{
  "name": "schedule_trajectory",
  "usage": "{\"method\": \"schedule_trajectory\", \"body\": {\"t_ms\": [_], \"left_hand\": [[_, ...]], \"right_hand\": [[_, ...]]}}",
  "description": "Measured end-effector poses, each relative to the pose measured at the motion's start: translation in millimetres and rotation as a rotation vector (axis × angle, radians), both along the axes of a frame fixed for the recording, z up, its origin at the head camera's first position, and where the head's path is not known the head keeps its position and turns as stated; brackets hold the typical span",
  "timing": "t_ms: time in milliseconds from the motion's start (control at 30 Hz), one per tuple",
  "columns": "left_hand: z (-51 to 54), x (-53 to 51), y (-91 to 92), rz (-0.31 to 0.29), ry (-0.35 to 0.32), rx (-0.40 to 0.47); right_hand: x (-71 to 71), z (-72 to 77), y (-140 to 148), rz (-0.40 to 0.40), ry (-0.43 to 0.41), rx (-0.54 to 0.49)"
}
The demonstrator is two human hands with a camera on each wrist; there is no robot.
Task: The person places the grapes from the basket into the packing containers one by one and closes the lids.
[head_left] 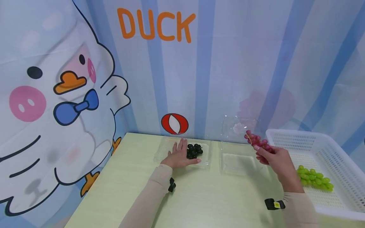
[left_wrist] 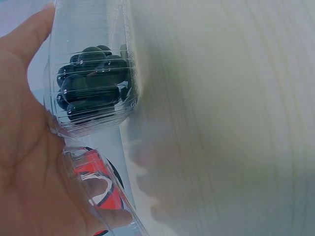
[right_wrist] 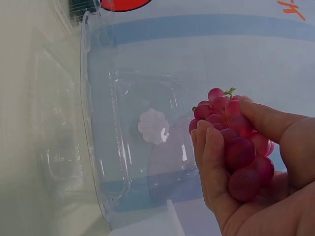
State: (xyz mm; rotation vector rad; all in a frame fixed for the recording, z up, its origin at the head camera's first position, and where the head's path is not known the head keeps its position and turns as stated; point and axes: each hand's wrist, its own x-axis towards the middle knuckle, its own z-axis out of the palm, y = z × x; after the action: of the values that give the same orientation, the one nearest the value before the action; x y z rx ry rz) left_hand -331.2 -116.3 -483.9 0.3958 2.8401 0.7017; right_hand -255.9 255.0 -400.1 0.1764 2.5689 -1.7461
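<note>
My right hand (head_left: 280, 161) holds a bunch of red grapes (head_left: 258, 142) between thumb and fingers, up off the table near the right clear plastic box (head_left: 238, 163). That box stands with its lid (right_wrist: 147, 83) raised against the backdrop. A bunch of black grapes (head_left: 194, 151) lies in the left clear plastic box (left_wrist: 91, 123). Against this box rests my left hand (head_left: 179, 156), its fingers extended and its thumb pointing right along the front of the grapes. Part of the left box is hidden behind the left hand.
At the right stands a white plastic basket (head_left: 336, 145) with a bunch of green grapes (head_left: 315, 180) in it. Behind the pale wooden table (head_left: 205, 202) hangs a blue striped curtain (head_left: 182, 76) with a printed duck.
</note>
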Motion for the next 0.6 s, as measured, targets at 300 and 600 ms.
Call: {"method": "schedule_trajectory", "body": {"t_ms": [300, 600], "left_hand": [[0.3, -0.4, 0.2, 0.003, -0.017, -0.004], [1.1, -0.1, 0.1, -0.002, -0.005, -0.002]], "right_hand": [[-3.5, -7.0, -13.2, 0.026, 0.004, 0.002], [-9.9, -17.8, -26.2, 0.016, 0.008, -0.026]]}}
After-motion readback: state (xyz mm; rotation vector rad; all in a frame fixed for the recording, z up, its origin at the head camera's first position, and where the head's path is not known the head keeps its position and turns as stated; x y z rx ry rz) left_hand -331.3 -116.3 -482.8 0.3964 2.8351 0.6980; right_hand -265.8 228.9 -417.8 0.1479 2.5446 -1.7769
